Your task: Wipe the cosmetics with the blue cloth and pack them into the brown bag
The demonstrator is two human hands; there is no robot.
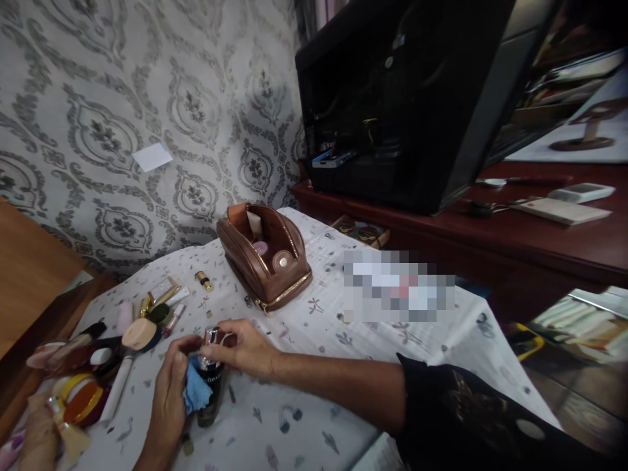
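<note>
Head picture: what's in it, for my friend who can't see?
A person's right hand grasps the shiny cap of a dark bottle while the left hand holds a blue cloth against it. Beyond sits an open brown bag; cosmetics crowd the left of the white tablecloth.

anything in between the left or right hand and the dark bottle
Yes, for the left hand: a bunched blue cloth sits between its palm side and the dark bottle. Nothing visible stands between the right hand and the bottle; its fingers are at the silver cap.
</note>
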